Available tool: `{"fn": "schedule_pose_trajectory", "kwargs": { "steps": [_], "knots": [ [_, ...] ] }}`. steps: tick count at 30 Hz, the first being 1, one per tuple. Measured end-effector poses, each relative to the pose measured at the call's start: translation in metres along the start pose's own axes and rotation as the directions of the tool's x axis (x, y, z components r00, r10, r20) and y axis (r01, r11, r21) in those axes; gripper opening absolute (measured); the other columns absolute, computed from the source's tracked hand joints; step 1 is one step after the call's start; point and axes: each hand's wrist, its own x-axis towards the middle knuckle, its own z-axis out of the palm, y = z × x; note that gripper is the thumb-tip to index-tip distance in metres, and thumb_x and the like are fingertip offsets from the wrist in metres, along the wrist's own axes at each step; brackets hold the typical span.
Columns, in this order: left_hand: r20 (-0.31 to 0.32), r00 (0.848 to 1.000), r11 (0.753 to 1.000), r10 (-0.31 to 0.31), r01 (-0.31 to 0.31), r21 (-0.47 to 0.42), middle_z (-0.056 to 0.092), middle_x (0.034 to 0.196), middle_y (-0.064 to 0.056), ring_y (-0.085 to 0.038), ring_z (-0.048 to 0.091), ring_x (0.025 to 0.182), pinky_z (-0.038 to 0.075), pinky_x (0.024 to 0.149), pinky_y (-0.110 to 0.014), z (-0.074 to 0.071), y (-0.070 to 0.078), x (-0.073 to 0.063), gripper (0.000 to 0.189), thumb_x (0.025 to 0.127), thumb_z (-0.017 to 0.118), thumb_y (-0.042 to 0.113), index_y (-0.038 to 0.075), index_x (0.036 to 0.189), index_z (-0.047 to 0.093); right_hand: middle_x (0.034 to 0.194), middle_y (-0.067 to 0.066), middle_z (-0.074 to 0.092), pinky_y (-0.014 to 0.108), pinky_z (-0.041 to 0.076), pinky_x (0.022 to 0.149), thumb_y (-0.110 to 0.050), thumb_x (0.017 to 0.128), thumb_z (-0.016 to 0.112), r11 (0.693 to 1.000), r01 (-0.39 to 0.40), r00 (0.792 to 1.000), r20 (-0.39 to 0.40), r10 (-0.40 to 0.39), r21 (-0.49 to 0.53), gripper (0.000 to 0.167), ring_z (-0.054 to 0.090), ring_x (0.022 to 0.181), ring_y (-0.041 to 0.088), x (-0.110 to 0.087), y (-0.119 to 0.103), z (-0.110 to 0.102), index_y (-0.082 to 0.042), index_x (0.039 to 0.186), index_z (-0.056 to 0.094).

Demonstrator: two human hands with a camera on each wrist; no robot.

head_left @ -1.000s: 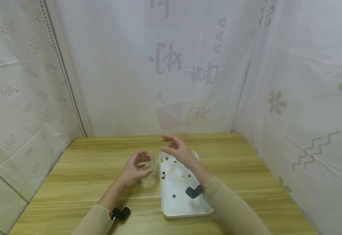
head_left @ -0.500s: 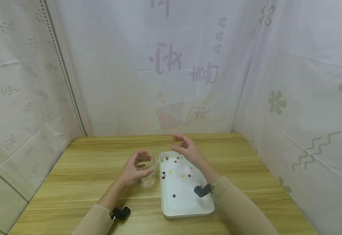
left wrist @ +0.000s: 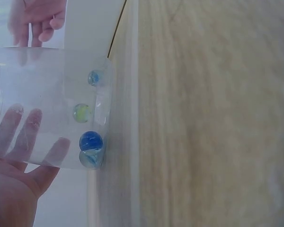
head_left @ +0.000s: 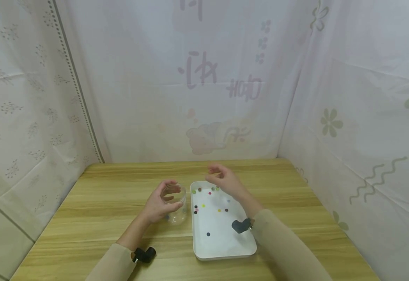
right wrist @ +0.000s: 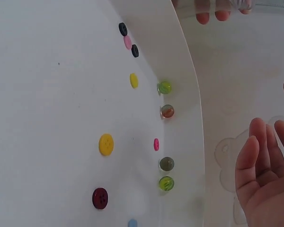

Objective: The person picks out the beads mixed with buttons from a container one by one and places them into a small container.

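Observation:
My left hand (head_left: 155, 205) grips a clear jar (head_left: 178, 217), fingers and thumb around its upper part. The jar stands upright on the wooden table, left of a white tray (head_left: 222, 248). Several glass marbles (left wrist: 91, 141) show at the jar's bottom in the left wrist view. My right hand (head_left: 225, 181) hovers over the tray's far end, fingers loosely bent, with nothing seen between them in the right wrist view. Along the tray's far wall lie green and brownish marbles (right wrist: 166, 164). Scattered over its floor are buttons, among them a yellow button (right wrist: 106, 144) and a dark red button (right wrist: 100, 198).
Pale patterned curtains (head_left: 148, 97) enclose the table (head_left: 120, 179) at the back and both sides. A dark button (head_left: 208, 234) lies in the tray's near half. Black wrist devices (head_left: 145, 255) sit on both forearms.
The right hand has shifted right, away from the jar, then dipped slightly over the tray's far end. Marbles it covered now show. The left hand and jar have stayed put.

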Motion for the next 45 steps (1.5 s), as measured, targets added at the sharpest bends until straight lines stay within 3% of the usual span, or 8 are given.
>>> {"fn": "schedule_pose_trajectory", "kwargs": {
  "steps": [4,10,15,20,27,45],
  "knots": [
    [0.002,1.0,1.0,0.0,0.0,-0.008,0.065,0.147,-0.024,-0.045,0.06,0.141,0.05,0.118,-0.067,0.0,0.0,0.0,0.072,0.092,0.087,0.012,0.007,0.152,0.048,0.143,0.02,0.067,0.051,0.065,0.092,-0.028,0.102,0.079,1.0,-0.017,1.0,0.0,0.017,-0.008,0.054,0.07,0.104,0.023,0.004,0.001,0.008,-0.011,0.15,0.063],
    [0.002,1.0,1.0,-0.001,0.001,-0.012,0.065,0.147,-0.024,-0.045,0.06,0.141,0.05,0.118,-0.068,0.0,0.001,0.0,0.072,0.092,0.087,0.013,0.007,0.152,0.048,0.13,0.012,0.072,0.036,0.064,0.081,-0.023,0.102,0.079,0.997,-0.058,0.998,-0.004,0.057,-0.047,0.048,0.07,0.098,0.02,0.008,0.004,0.023,-0.009,0.146,0.066],
    [0.003,1.0,1.0,0.008,-0.008,-0.011,0.065,0.147,-0.026,-0.046,0.061,0.14,0.05,0.117,-0.068,-0.001,0.001,0.0,0.074,0.092,0.087,0.013,0.004,0.153,0.047,0.116,0.008,0.075,0.038,0.065,0.076,-0.021,0.103,0.077,0.996,-0.066,0.997,0.032,0.068,-0.058,0.042,0.071,0.093,0.023,0.007,0.003,0.032,-0.006,0.142,0.069],
    [0.007,1.0,1.0,0.012,-0.012,-0.011,0.065,0.146,-0.025,-0.046,0.06,0.14,0.051,0.117,-0.068,-0.001,0.001,0.0,0.074,0.092,0.087,0.013,0.003,0.153,0.046,0.104,0.008,0.076,0.029,0.06,0.067,-0.019,0.104,0.075,0.995,-0.078,0.995,0.053,0.082,-0.067,0.034,0.073,0.088,0.028,0.006,0.004,0.04,-0.006,0.135,0.072],
    [0.014,1.0,1.0,0.0,0.0,-0.011,0.063,0.15,-0.024,-0.044,0.059,0.143,0.049,0.119,-0.068,-0.002,0.0,-0.001,0.073,0.093,0.087,0.014,0.009,0.153,0.046,0.102,0.006,0.078,0.027,0.061,0.065,-0.021,0.104,0.077,0.98,-0.161,0.984,0.055,0.168,-0.114,0.025,0.073,0.081,0.019,0.007,0.013,0.053,-0.013,0.127,0.076],
    [0.017,1.0,0.999,0.023,-0.023,-0.023,0.063,0.148,-0.026,-0.047,0.059,0.142,0.048,0.118,-0.071,-0.001,0.0,-0.001,0.072,0.093,0.086,0.013,0.007,0.153,0.046,0.093,0.004,0.073,0.025,0.058,0.059,-0.02,0.103,0.076,0.982,-0.159,0.984,0.062,0.166,-0.104,0.029,0.069,0.073,0.014,0.006,0.033,0.067,-0.011,0.13,0.075]
  ]
}}
